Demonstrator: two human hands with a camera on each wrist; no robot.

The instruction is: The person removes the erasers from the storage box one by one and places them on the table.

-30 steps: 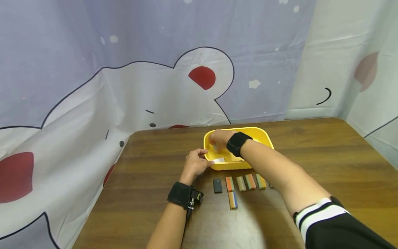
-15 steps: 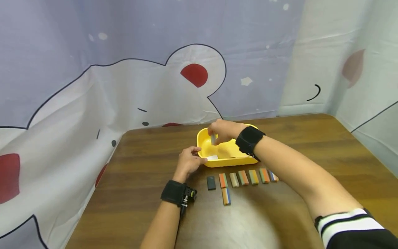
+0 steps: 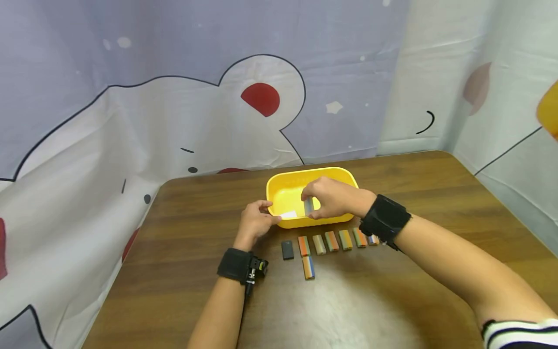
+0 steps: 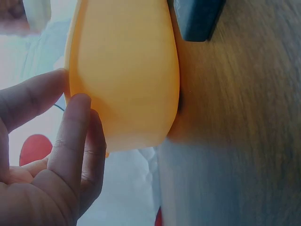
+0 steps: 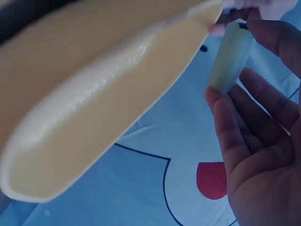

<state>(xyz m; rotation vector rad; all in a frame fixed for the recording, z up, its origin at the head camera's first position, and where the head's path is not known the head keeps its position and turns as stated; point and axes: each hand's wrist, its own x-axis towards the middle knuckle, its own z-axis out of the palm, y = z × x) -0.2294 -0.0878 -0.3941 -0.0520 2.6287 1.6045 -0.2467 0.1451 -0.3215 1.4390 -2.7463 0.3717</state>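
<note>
A yellow plastic basin (image 3: 311,169) stands near the back edge of the table. My left hand (image 3: 255,222) holds its near left corner, thumb at the front rim and fingers at the end wall. In the left wrist view, the fingertips (image 4: 77,101) touch the outside of the basin. My right hand (image 3: 333,196) pinches a small pale grey block (image 3: 308,206) between thumb and fingers, over the basin's front part. The right wrist view shows this block (image 5: 230,56) as a whitish stick with a dark mark at its upper end. A white piece (image 3: 288,214) lies in the basin.
In front of the basin runs a row of small striped blocks (image 3: 332,241) in orange, green, yellow and beige. A black block (image 3: 287,249) is at the row's left end. One orange-and-blue block (image 3: 308,267) lies nearer. A patterned curtain (image 3: 196,116) hangs behind the table.
My right hand has come up from the basin's left inside and moved right and forward over its front, pinching the block. My left hand stays at the corner. The head view has shifted slightly right.
</note>
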